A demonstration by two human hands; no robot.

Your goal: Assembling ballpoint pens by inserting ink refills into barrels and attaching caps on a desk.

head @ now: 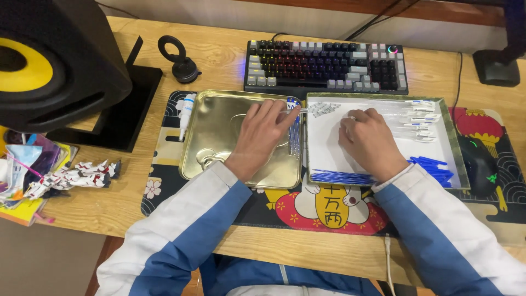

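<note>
My left hand (262, 134) rests over a gold metal tray (211, 123) and pinches a thin clear pen part at the tray's right rim, beside a row of assembled blue-tipped pens (295, 129). My right hand (368, 140) lies on the white sheet of a second tray (455, 142), fingers curled over a small piece that I cannot make out. On that tray lie clear pen barrels (419, 118), small metal springs or tips (323, 108), blue refills (337, 176) and blue caps (433, 166).
A keyboard (326, 66) sits behind the trays, a black speaker (55, 60) at the left, a mouse (479, 164) at the right. A white tube (187, 112) lies left of the gold tray. A small toy figure (76, 174) and papers lie at far left.
</note>
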